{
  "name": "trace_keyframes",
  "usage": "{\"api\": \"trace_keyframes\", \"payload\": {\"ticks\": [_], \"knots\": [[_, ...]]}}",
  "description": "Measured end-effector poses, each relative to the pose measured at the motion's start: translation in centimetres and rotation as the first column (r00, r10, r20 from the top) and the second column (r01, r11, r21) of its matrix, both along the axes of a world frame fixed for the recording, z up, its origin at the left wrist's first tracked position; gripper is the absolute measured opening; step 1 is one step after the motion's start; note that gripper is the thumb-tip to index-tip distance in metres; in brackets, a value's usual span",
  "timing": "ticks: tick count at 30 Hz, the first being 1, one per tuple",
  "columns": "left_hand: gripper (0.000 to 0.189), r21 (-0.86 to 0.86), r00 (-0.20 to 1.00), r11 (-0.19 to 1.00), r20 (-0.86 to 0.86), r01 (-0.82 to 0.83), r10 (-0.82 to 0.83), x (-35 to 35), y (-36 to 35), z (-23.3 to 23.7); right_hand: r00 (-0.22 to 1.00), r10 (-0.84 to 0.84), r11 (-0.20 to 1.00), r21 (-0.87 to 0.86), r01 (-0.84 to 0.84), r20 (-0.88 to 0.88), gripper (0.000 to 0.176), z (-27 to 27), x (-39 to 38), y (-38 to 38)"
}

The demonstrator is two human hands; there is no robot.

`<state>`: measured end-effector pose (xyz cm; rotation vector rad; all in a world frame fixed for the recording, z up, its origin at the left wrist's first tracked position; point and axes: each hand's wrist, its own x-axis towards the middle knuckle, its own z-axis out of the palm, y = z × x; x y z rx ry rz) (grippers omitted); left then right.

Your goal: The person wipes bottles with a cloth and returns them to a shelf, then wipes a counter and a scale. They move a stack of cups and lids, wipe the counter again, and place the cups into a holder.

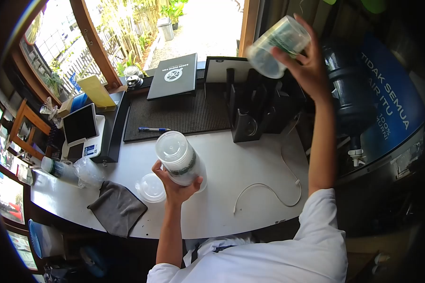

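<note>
My left hand [175, 187] is wrapped round the lower part of a stack of clear plastic cups [177, 153] with a green print, held bottom end up over the white counter [231, 198]. High at the right, my right hand [308, 63] grips a clear plastic cup [274, 45], tilted, its wide rim toward the lower left. A green print shows on its side. Right beside my left hand, clear round plastic lids [150, 188] lie on the counter.
A grey cloth [118, 207] lies at the front left, near a touchscreen till [82, 126]. Behind are a black rubber mat [189, 111] with a blue pen [154, 129], a black menu folder [174, 75] and a black organizer [246, 126]. A white cable [264, 185] curls at right, near a water jug [347, 78].
</note>
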<state>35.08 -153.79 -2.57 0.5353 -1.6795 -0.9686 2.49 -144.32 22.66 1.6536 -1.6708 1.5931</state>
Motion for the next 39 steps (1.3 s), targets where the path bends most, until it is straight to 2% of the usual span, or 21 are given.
{"api": "trace_keyframes", "payload": {"ticks": [2, 5, 7, 9, 12, 15, 17, 18, 20, 21, 23, 26, 27, 28, 29, 30, 31, 32, 33, 34, 39], "knots": [[0.099, -0.010, 1.000, 1.000, 0.011, 0.019, -0.018, 0.2, -0.1, -0.1, 0.967, -0.253, 0.953, 0.168, 0.253, -0.023, 0.080, -2.8, -7.2, 0.7], [0.100, 0.063, 0.987, 0.988, -0.090, 0.138, -0.132, 0.1, -0.5, -1.3, 0.875, -0.454, 0.801, 0.353, 0.484, -0.168, 0.083, -8.3, -12.0, 0.8], [0.103, 0.075, 0.977, 0.982, -0.142, 0.173, -0.162, -0.1, -0.3, -0.5, 0.870, -0.477, 0.682, 0.570, 0.458, -0.128, 0.087, -9.7, -12.3, 0.6], [0.106, 0.067, 0.971, 0.980, -0.166, 0.186, -0.173, -0.2, -0.2, -0.1, 0.850, -0.459, 0.437, 0.766, 0.471, -0.260, 0.077, -10.3, -12.5, 0.1], [0.107, 0.038, 0.972, 0.985, -0.172, 0.168, -0.160, -0.2, -0.4, -0.5, 0.873, -0.435, 0.262, 0.896, 0.359, -0.222, 0.066, -10.5, -13.0, -1.1], [0.104, 0.032, 0.968, 0.987, -0.203, 0.157, -0.148, 0.0, -1.2, -1.9, 0.826, -0.474, 0.464, 0.711, 0.529, -0.305, 0.063, -8.6, -10.2, -1.5], [0.103, 0.062, 0.956, 0.981, -0.244, 0.185, -0.165, -0.1, -1.3, -2.6, 0.980, -0.194, 0.828, 0.528, 0.189, -0.047, 0.065, -4.9, -2.5, -1.9], [0.105, 0.108, 0.944, 0.969, -0.269, 0.224, -0.189, -0.1, -1.2, -2.8, 0.996, 0.007, 0.847, 0.529, -0.051, 0.084, 0.072, -3.7, 2.3, -1.9], [0.110, 0.195, 0.916, 0.930, -0.319, 0.313, -0.241, 0.1, -1.3, -3.0, 0.837, 0.547, 0.779, 0.358, -0.515, 0.013, 0.095, -5.3, 9.6, -2.6], [0.113, 0.121, 0.946, 0.953, -0.210, 0.277, -0.248, 0.3, -1.6, -3.6, 0.749, 0.648, 0.760, 0.194, -0.621, -0.139, 0.097, -6.5, 12.8, -3.5], [0.120, -0.053, 0.978, 0.977, 0.007, 0.206, -0.206, 0.9, -2.8, -4.8, 0.741, 0.670, 0.655, 0.508, -0.559, -0.050, 0.090, -7.6, 16.6, -4.0], [0.119, -0.023, 0.994, 0.994, 0.047, 0.105, -0.104, 0.8, -1.7, -2.0, 0.831, 0.532, 0.847, 0.089, -0.524, -0.162, 0.069, -6.3, 15.4, -5.8], [0.119, -0.022, 0.995, 0.995, 0.041, 0.094, -0.093, 0.4, -1.4, -1.3, 0.882, 0.467, 0.882, -0.041, -0.470, -0.057, 0.070, -5.4, 13.8, -6.1], [0.096, 0.068, 0.994, 0.993, -0.074, 0.092, -0.087, -0.4, -0.4, 0.0, 0.911, 0.408, 0.905, -0.157, -0.395, 0.057, 0.071, -4.5, 11.5, -5.8], [0.094, 0.069, 0.992, 0.992, -0.073, 0.106, -0.101, -0.4, -0.3, -0.1, 0.897, 0.402, 0.898, -0.269, -0.347, 0.184, 0.062, -2.1, 9.6, -4.2], [0.092, 0.069, 0.991, 0.991, -0.073, 0.118, -0.113, -0.2, -0.3, -0.3, 0.896, 0.398, 0.871, -0.387, -0.302, 0.197, 0.056, -0.9, 7.3, -3.5], [0.091, 0.066, 0.990, 0.989, -0.073, 0.129, -0.124, -0.1, -0.3, -0.4, 0.944, 0.266, 0.925, -0.328, -0.193, 0.197, 0.051, -0.7, 3.6, -2.6], [0.086, 0.007, 0.988, 0.990, -0.067, 0.140, -0.139, -0.2, -0.3, -0.4, 0.993, -0.016, 0.968, -0.247, 0.046, 0.119, 0.048, -1.1, 0.0, -1.6], [0.087, 0.012, 0.983, 0.988, -0.102, 0.154, -0.152, -0.3, -0.2, -0.3, 0.974, -0.195, 0.964, -0.161, 0.212, 0.116, 0.047, -1.6, -2.4, -0.6], [0.089, 0.015, 0.977, 0.986, -0.138, 0.167, -0.163, -0.5, -0.1, -0.1, 0.894, -0.443, 0.892, -0.140, 0.431, -0.068, 0.053, -2.9, -5.3, -0.2], [0.087, -0.124, 0.946, 0.975, -0.247, 0.183, -0.209, -1.2, -1.6, -2.2, 0.813, -0.517, 0.769, 0.271, 0.579, -0.268, 0.060, -10.8, -12.5, 0.2]]}}
